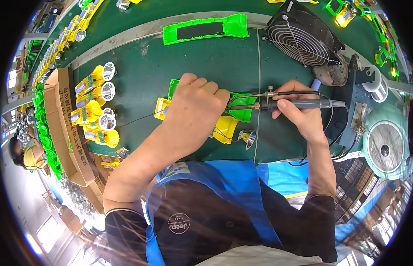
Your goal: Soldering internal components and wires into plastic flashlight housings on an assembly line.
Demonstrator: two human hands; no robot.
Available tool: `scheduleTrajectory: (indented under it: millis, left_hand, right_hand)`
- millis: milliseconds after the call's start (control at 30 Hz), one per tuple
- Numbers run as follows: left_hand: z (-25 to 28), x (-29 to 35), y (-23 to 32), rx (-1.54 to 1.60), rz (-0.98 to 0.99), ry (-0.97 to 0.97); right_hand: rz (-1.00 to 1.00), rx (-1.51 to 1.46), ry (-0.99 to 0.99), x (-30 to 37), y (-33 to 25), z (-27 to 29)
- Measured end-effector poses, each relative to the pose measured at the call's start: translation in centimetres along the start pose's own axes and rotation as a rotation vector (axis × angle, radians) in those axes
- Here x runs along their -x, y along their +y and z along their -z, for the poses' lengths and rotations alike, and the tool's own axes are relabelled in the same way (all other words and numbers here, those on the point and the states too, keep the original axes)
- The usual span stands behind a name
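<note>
My right hand (pixel 299 108) grips a soldering iron (pixel 299 104) with a thin feed tube clamped along it. Its metal tip points left, over the end of a green plastic lamp housing (pixel 245 106). My left hand (pixel 195 106) is closed above the housing and covers its middle; the fingertips, and whatever they pinch, are hidden. Beside that hand, nearer me, lies a yellow lamp part (pixel 225 129) with thin wires running to a small silver reflector (pixel 248 138). A yellow end piece (pixel 162 108) shows left of the hand.
Several yellow lamp units with reflectors (pixel 100 91) stand at the left beside a cardboard box (pixel 66 128). Another green housing (pixel 206 29) lies at the back. A black fan (pixel 302 37), a solder spool (pixel 376 84) and a pale green fan (pixel 385 144) are to the right.
</note>
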State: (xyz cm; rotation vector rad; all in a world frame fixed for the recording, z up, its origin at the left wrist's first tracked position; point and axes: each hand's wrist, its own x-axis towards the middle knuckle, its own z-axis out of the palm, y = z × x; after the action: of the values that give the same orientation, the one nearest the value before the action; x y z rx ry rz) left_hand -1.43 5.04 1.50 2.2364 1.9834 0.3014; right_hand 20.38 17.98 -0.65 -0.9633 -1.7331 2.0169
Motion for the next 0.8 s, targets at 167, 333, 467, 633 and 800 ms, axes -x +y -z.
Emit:
scheduleTrajectory:
  millis: [167, 333, 467, 633, 800]
  left_hand:
    - [0.1, -0.2, -0.2, -0.003, -0.024, -0.018]
    - [-0.2, -0.1, -0.1, -0.024, -0.011, -0.019]
    - [0.0, -0.1, 0.1, -0.026, -0.007, -0.028]
    - [-0.2, -0.2, 0.0, -0.001, -0.004, 0.013]
    - [-0.2, -0.1, 0.1, -0.005, 0.007, 0.006]
  right_hand:
    - [0.023, 0.004, 0.002, 0.3, 0.2, 0.0]
    - [0.099, 0.041, 0.04, 1.5, 1.0, -0.1]
    - [0.278, -0.107, 0.162, 3.3, 2.8, 0.3]
    - [0.374, -0.083, 0.327, 3.8, 3.2, -1.4]
    - [0.508, 0.005, 0.214, 3.1, 3.8, -4.5]
